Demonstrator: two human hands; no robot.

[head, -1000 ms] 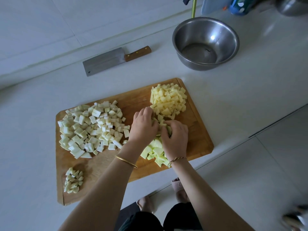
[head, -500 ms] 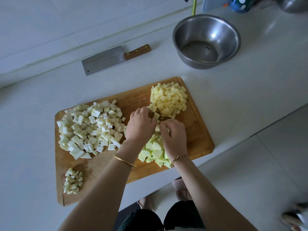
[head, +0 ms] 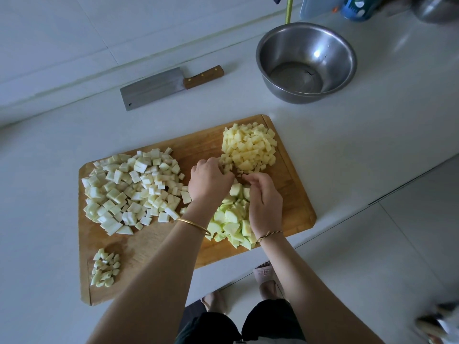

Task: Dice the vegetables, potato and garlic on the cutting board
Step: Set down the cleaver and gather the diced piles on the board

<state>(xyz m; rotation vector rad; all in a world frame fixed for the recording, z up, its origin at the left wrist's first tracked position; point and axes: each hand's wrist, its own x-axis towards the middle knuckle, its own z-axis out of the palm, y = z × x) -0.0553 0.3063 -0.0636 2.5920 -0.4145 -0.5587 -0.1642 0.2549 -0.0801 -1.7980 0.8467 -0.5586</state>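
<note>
A wooden cutting board (head: 154,242) lies on the white counter. It carries a big heap of pale white cubes (head: 131,189) at the left, a small heap of chopped garlic (head: 105,268) at the near left corner, yellow potato dice (head: 250,147) at the far right, and pale green chunks (head: 231,222) near the front. My left hand (head: 208,181) and my right hand (head: 264,202) cup the far end of the green heap, fingers curled against the pieces just below the potato. The cleaver (head: 159,86) lies on the counter beyond the board, untouched.
A steel bowl (head: 306,62) stands at the back right of the counter. Blue and clear containers (head: 352,6) sit behind it. The counter's front edge runs just below the board, with tiled floor and my slippered feet (head: 265,274) beneath.
Both hands have slid a little farther up the board toward the potato dice, uncovering more of the green chunks behind them. The heaps and the cleaver have stayed put.
</note>
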